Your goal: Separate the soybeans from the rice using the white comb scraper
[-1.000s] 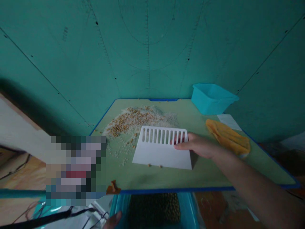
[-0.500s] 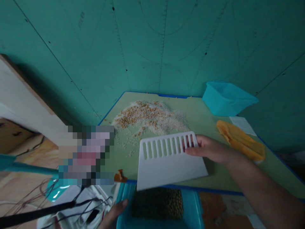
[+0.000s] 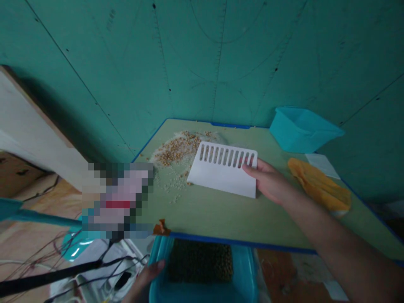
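Observation:
My right hand grips the right end of a white slotted scraper. The scraper's lower edge rests on the pale green board, just right of a pile of yellow-brown grains and white rice at the board's far left. Below the board's near edge my left hand holds the left rim of a blue tub that has dark grains in it. Only the fingertips of that hand show.
An empty blue tub stands at the board's far right corner. An orange cloth and a white slip of paper lie beside it. An orange scrap sits at the near left corner. Cables lie on the floor at lower left.
The scraper went from the board's middle to its near edge over the tub, then back up beside the grain pile. My left hand stays on the tub's rim.

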`<state>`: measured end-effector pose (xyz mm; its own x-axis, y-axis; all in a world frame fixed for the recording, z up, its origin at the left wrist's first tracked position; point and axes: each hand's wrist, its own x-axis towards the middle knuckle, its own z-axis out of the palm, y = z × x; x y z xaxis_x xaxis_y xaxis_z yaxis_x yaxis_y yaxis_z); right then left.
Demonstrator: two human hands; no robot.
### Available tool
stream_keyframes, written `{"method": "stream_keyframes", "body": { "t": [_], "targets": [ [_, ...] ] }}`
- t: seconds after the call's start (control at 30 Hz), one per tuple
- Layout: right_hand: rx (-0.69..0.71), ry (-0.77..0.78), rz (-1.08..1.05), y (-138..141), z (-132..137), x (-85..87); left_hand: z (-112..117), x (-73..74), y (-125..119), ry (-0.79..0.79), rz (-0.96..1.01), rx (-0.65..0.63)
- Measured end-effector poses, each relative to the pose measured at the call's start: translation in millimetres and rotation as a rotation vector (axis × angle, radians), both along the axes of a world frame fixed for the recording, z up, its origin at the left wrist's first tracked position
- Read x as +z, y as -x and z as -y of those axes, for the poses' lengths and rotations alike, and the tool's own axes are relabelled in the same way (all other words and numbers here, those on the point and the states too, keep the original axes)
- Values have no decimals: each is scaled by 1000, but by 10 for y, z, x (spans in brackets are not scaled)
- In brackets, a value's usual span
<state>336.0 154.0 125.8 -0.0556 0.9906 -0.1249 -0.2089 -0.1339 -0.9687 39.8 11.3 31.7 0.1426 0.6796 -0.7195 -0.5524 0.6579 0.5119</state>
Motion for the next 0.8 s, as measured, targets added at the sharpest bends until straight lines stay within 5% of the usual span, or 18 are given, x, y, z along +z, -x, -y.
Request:
{"method": "stream_keyframes", "body": {
  "t": [0.17,0.8],
  "targets": [
    [-17,-8,-4,-11,-27,-34,28,193,-22,22,76,76],
    [120,118,-91,116,79,-43,71,-135,259,10,41,141]
  ]
}}
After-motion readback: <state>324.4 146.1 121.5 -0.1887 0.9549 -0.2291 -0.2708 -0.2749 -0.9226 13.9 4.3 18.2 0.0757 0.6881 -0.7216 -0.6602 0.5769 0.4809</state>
